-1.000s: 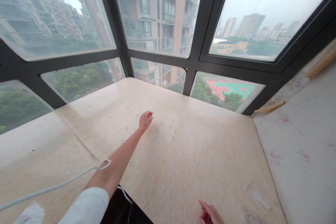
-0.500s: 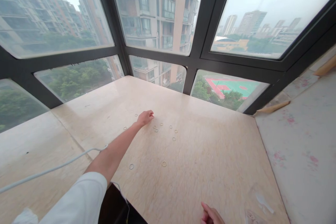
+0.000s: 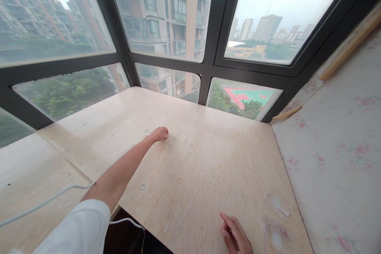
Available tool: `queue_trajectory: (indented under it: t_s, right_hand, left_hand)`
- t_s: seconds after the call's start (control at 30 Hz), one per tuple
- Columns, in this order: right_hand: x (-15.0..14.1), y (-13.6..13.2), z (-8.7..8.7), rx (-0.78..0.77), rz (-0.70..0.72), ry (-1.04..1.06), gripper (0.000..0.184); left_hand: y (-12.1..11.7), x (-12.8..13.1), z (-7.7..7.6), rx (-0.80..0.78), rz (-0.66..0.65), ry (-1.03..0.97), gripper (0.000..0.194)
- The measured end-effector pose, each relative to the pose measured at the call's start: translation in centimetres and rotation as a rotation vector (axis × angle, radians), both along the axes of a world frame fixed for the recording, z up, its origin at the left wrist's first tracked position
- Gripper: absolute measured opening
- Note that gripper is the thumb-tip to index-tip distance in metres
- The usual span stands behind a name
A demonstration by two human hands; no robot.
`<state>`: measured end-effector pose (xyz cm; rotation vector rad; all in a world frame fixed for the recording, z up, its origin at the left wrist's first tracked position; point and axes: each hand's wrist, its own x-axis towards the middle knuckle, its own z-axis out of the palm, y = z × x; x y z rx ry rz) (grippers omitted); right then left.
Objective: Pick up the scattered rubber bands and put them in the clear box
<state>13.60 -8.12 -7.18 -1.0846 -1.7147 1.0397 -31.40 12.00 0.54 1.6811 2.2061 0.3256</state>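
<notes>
Several thin small rings lie scattered on the pale marbled surface, one ring (image 3: 175, 138) just right of my left hand (image 3: 160, 133). That hand reaches far forward, its fingertips pinched down at a spot where a pale bit of a ring shows between them; most of it is hidden. Closer to me are a yellowish ring (image 3: 179, 180) and a grey ring (image 3: 143, 187). My right hand (image 3: 235, 233) rests low at the near edge of the view, fingers loosely curled, thumb apart from the index finger, nothing visible in it.
At the lower right lies a clear plastic bag (image 3: 275, 230) with pinkish rings inside. A white cable (image 3: 47, 200) runs in from the left to my left forearm. Dark-framed windows (image 3: 166, 59) border the far side, and a flowered wall (image 3: 327, 154) stands on the right.
My left fingertips have come down onto a ring that lay beside them. My right hand has come further into view with its thumb showing. The whole view has shifted slightly to the right.
</notes>
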Motion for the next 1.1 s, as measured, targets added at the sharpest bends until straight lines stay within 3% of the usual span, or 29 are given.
queue_trajectory:
  t_s: [0.23,0.53,0.67,0.87,0.97,1.1]
  right_hand:
    - [0.4,0.7,1.8,0.124,0.119,-0.085,0.03]
    - [0.1,0.3,2.9,0.132,0.132,-0.098,0.032]
    - [0.1,0.2,3.5,0.085,0.152,-0.097,0.033]
    - [0.2,-0.1,3.9,0.073,0.159,-0.113,0.034]
    - [0.2,-0.3,4.2,0.063,0.152,-0.106,0.033]
    - [0.2,-0.4,4.3,0.082,0.128,-0.098,0.032]
  left_hand:
    - [-2.0,1.7,0.9,0.007,-0.003,-0.039,0.013]
    - [-3.5,5.3,3.3,0.187,0.012,-0.229,0.013]
    - [-3.9,9.7,4.0,0.226,-0.052,-0.391,0.022]
    - [-5.3,19.0,4.7,0.22,-0.24,-0.666,0.022]
    - [-6.5,23.7,4.7,0.196,-0.36,-0.843,0.021]
    - [-8.1,29.3,4.2,0.153,-0.521,-0.938,0.019]
